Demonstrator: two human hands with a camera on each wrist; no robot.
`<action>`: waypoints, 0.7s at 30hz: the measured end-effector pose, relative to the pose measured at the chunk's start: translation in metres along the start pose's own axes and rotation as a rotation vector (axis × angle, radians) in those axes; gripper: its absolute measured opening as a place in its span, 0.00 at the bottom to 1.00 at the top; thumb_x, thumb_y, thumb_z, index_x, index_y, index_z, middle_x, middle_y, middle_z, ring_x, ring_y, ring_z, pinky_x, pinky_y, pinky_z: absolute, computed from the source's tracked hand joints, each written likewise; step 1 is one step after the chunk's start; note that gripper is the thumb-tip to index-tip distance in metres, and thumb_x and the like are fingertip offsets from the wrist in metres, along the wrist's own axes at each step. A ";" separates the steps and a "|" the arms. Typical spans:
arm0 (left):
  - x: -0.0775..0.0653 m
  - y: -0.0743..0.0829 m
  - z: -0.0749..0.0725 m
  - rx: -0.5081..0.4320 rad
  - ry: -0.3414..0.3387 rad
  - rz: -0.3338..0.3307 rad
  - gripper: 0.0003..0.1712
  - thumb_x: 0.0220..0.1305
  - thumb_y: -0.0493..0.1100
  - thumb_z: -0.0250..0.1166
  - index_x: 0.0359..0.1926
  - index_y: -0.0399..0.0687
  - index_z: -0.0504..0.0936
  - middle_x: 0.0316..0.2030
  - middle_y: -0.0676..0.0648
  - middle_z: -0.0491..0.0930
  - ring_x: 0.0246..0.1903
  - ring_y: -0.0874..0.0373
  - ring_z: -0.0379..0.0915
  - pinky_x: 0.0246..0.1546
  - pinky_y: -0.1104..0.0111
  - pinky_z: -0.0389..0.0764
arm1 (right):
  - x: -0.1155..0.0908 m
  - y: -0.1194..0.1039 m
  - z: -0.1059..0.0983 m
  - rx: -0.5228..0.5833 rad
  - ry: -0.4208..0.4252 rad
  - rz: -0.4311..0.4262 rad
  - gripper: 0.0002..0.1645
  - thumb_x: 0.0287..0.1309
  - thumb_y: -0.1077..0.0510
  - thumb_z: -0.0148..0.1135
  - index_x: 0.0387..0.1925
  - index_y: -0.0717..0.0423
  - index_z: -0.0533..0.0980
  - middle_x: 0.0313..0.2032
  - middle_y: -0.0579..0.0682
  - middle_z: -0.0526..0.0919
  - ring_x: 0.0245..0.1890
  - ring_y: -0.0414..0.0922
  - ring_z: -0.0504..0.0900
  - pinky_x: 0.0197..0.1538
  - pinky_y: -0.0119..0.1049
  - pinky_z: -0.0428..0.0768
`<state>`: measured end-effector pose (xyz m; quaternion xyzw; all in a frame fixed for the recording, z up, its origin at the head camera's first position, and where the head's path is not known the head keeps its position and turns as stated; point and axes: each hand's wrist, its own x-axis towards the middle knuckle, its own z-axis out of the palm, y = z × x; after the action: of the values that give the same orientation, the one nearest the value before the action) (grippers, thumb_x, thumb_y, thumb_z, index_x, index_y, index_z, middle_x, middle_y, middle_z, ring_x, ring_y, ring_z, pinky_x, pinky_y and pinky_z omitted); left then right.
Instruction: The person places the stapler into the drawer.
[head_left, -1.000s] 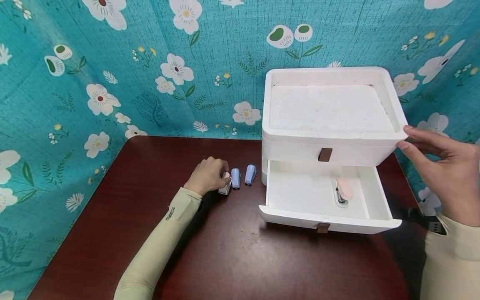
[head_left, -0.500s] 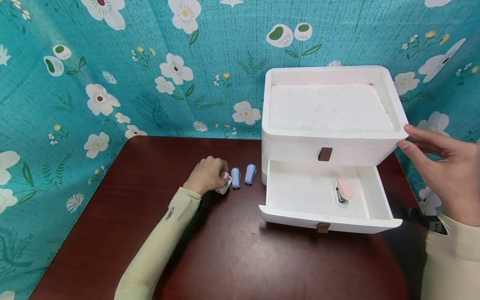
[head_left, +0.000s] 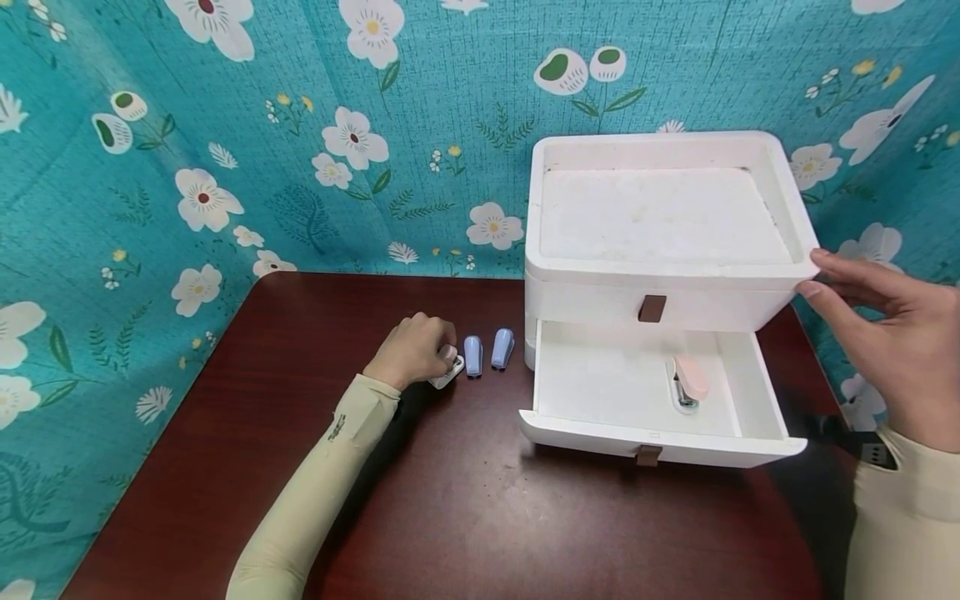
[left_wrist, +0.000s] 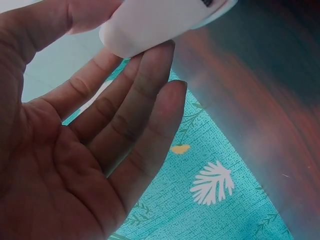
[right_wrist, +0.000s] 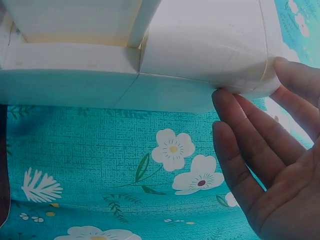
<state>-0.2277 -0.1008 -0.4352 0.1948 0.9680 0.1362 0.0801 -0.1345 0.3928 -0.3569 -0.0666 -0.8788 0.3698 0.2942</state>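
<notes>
At the middle of the table, my left hand point(head_left: 414, 350) pinches a small pale pink and white stapler point(head_left: 446, 375) between thumb and fingers; much of it is hidden in the head view. The left wrist view shows the rounded end of this stapler point(left_wrist: 145, 27) against the fingertips. Two blue mini staplers point(head_left: 472, 357) point(head_left: 502, 349) lie just right of that hand. My right hand point(head_left: 892, 325) touches the front right corner of a white drawer organizer point(head_left: 585, 296) with thumb and fairly straight fingers. Inside its pulled-out lower drawer point(head_left: 600, 383) lies a pink stapler point(head_left: 690, 377).
The organizer's upper drawer is closed, with a brown pull tab point(head_left: 652, 308). A shallow tray point(head_left: 660, 212) forms its top. Behind the dark red-brown table point(head_left: 480, 517) hangs a teal flowered cloth point(head_left: 420, 167).
The stapler in my left hand has turned and tilted, so less of its pink top shows. My right hand has stayed at the organizer's corner, and the drawer has not moved.
</notes>
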 end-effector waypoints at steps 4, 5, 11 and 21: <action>-0.002 0.001 -0.001 0.008 0.008 0.013 0.07 0.64 0.39 0.68 0.42 0.47 0.87 0.28 0.50 0.82 0.22 0.59 0.72 0.25 0.67 0.73 | 0.000 0.001 0.000 -0.003 -0.004 0.008 0.25 0.66 0.55 0.70 0.64 0.37 0.81 0.61 0.26 0.82 0.47 0.13 0.75 0.65 0.27 0.74; -0.003 0.001 -0.002 0.009 0.010 0.015 0.06 0.64 0.39 0.68 0.42 0.47 0.87 0.28 0.50 0.82 0.22 0.59 0.73 0.25 0.67 0.73 | 0.000 0.001 -0.001 0.001 -0.006 0.009 0.25 0.66 0.55 0.70 0.63 0.36 0.81 0.62 0.27 0.82 0.48 0.13 0.76 0.65 0.29 0.74; -0.008 0.000 -0.010 0.024 0.039 0.038 0.04 0.65 0.40 0.68 0.41 0.48 0.87 0.29 0.50 0.83 0.24 0.58 0.74 0.25 0.67 0.75 | 0.000 -0.001 -0.002 0.004 0.000 -0.009 0.25 0.66 0.55 0.70 0.63 0.38 0.81 0.60 0.25 0.82 0.46 0.13 0.75 0.64 0.25 0.74; -0.019 0.010 -0.036 0.065 0.107 0.128 0.03 0.64 0.40 0.69 0.39 0.51 0.87 0.29 0.52 0.84 0.24 0.58 0.74 0.27 0.65 0.76 | 0.000 -0.001 -0.002 0.004 -0.028 0.026 0.26 0.66 0.54 0.70 0.64 0.37 0.80 0.61 0.25 0.82 0.47 0.14 0.75 0.64 0.27 0.74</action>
<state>-0.2147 -0.1078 -0.3960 0.2513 0.9604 0.1198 0.0132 -0.1328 0.3929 -0.3550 -0.0722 -0.8810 0.3764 0.2773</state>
